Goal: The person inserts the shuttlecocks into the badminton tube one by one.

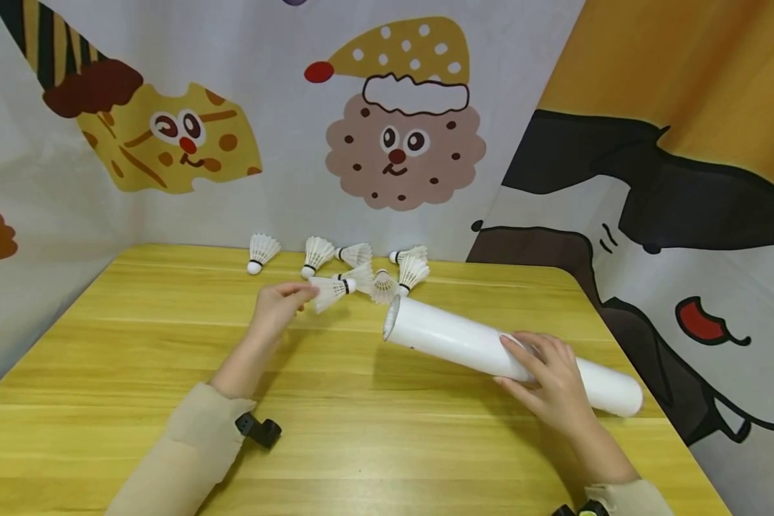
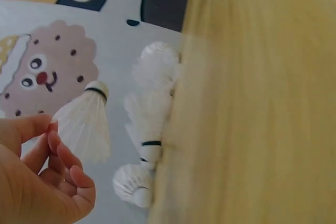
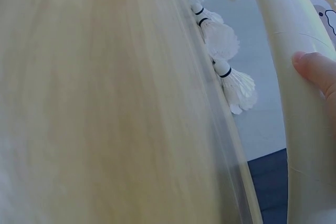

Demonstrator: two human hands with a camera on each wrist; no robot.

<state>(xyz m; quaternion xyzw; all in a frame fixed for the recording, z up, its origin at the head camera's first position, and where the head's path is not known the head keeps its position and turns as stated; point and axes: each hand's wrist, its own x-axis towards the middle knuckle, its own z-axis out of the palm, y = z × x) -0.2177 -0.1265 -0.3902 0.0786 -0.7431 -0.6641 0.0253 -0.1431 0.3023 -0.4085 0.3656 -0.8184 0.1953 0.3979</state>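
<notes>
My left hand (image 1: pixel 279 307) pinches a white shuttlecock (image 1: pixel 330 290) by its feathered skirt, with the cork end pointing right. The left wrist view shows thumb and forefinger at the skirt's edge of the same shuttlecock (image 2: pixel 86 124). My right hand (image 1: pixel 548 383) grips a long white tube (image 1: pixel 458 337) around its middle. The tube lies slanted, its open end facing left toward the held shuttlecock and its other end at the lower right. In the right wrist view a thumb presses on the side of the tube (image 3: pixel 302 103).
Several more shuttlecocks lie along the back of the wooden table (image 1: pixel 335 444), one (image 1: pixel 262 252) apart at the left, others (image 1: pixel 414 272) bunched behind the tube's open end. A curtain (image 1: pixel 284 215) printed with cartoon figures hangs behind the table and along its sides.
</notes>
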